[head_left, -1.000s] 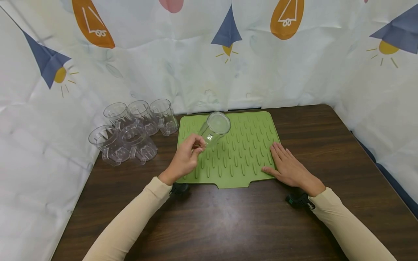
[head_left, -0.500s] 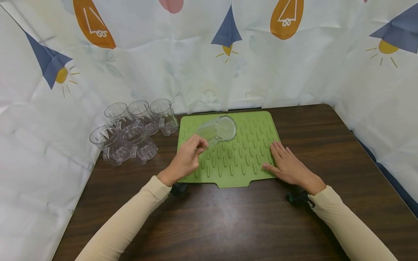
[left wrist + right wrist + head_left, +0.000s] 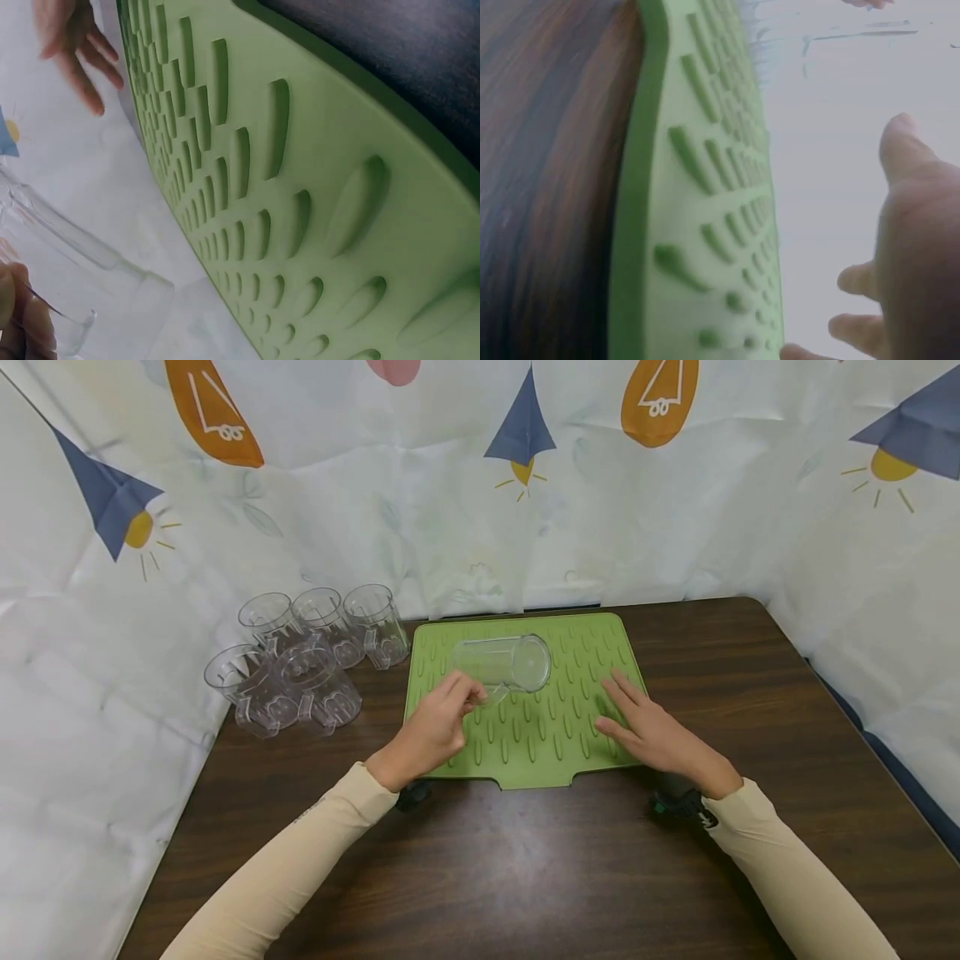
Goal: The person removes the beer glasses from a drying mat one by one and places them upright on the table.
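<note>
My left hand (image 3: 438, 722) pinches the handle of a clear mug (image 3: 501, 662), which is tipped on its side over the green ridged mat (image 3: 525, 781). The mug's base points right in the head view. In the left wrist view, fingers (image 3: 34, 319) curl at the handle of the mug (image 3: 82, 240), clear of the mat below. Spread and straight, my right hand (image 3: 663, 735) hovers over the mat's right edge. The right wrist view shows that hand (image 3: 922, 247) holding nothing, with the mat (image 3: 660, 225) beside it.
Several clear mugs (image 3: 330, 693) stand upright in a cluster left of the mat, their handles toward the front. A dark wooden table (image 3: 525, 868) lies under everything. A patterned white curtain (image 3: 450, 527) hangs behind and along both sides.
The left hand has turned the mug from tilted with its base up to lying sideways, base to the right. My right hand has lifted off the mat and shifted slightly left.
</note>
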A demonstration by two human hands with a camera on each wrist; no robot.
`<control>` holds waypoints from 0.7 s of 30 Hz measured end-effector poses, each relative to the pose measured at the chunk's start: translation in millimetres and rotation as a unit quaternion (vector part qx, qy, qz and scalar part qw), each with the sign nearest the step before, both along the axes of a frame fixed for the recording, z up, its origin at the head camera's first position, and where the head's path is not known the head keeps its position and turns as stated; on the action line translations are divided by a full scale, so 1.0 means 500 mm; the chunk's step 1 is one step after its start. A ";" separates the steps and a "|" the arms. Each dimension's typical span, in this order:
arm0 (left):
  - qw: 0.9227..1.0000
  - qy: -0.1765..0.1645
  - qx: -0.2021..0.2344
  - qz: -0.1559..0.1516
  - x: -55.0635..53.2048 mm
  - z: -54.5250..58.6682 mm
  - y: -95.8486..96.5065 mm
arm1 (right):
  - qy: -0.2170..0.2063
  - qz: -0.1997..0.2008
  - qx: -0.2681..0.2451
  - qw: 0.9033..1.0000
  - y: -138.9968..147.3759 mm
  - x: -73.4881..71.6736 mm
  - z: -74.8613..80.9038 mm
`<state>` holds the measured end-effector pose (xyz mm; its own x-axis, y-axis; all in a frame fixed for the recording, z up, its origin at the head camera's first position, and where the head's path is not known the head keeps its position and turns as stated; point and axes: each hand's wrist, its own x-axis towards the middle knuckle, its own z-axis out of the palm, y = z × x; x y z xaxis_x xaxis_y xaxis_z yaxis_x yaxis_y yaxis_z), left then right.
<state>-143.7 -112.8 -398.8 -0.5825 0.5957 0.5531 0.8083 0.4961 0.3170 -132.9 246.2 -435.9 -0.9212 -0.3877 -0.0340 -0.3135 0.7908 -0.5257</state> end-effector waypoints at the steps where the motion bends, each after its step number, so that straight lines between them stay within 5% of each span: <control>1: 1.000 0.005 -0.004 0.003 0.001 0.000 0.001 | 0.006 -0.003 -0.008 1.000 -0.004 -0.001 0.001; 10: 0.998 0.059 -0.025 0.020 0.013 -0.003 0.011 | 0.074 -0.006 -0.115 0.991 -0.039 -0.005 0.019; 21: 0.995 0.083 -0.052 0.018 0.018 -0.003 0.020 | 0.069 0.028 -0.154 0.985 -0.078 -0.009 0.031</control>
<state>-134.4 -102.6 -400.4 -0.5093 0.6353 0.5805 0.8270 0.5480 0.1258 -137.6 207.4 -420.7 -0.8858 -0.4100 0.2174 -0.4372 0.5802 -0.6872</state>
